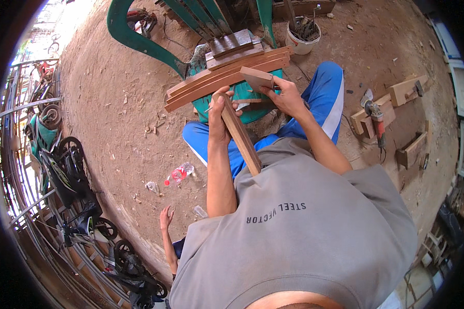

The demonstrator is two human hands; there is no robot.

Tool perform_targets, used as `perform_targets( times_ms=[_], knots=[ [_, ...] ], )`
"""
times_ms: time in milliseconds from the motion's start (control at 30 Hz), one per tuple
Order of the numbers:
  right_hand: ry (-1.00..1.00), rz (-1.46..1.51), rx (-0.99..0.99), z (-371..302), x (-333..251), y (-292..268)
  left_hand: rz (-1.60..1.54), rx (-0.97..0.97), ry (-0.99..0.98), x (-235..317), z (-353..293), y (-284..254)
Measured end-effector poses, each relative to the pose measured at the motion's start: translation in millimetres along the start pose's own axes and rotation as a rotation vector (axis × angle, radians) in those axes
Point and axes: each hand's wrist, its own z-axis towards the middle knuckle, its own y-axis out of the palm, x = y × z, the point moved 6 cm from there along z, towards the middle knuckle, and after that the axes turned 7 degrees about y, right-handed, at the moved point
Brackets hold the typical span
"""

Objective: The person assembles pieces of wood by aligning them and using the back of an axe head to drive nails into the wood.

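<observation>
My left hand (219, 121) is wrapped round a long wooden strip (241, 135), whose near end reaches my shirt front. A thin stick-like thing (208, 109) pokes out at the left side of this hand; I cannot tell its kind. My right hand (287, 98) grips a flat wooden block (258, 78) by its right end, fingers partly hidden behind it. Both hands are over the seat of a green plastic chair (134, 46). Several long reddish wooden strips (206, 86) lie side by side across the seat, with shorter wood pieces (232, 43) stacked behind them.
A white bucket (303, 45) of tools stands beyond the chair. On the dirt floor at right lie an angle grinder (378, 123) and wood pieces (404, 90). A plastic bottle (181, 173) lies at left, near another person's hand (166, 217). Motorbikes (69, 180) line the left side.
</observation>
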Motion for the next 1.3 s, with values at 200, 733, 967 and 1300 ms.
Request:
perform_targets(
  times_ms=[200,733,967,1300],
  knots=[
    [-0.117,-0.007,0.051,-8.2,1.2,-4.4,0.074,-0.084,-0.017,-17.1,-21.5,-13.8],
    [-0.017,-0.042,-0.046,-13.4,14.5,3.1,-0.270,-0.237,0.005,-10.3,-26.6,-15.5],
    [-0.021,-0.054,-0.062,-12.6,24.0,4.0,-0.262,-0.245,0.034,-7.8,-24.1,-10.7],
    [-0.057,-0.049,-0.062,-15.2,21.2,4.0,-0.250,-0.225,0.057,-10.3,-24.1,-6.8]
  ],
)
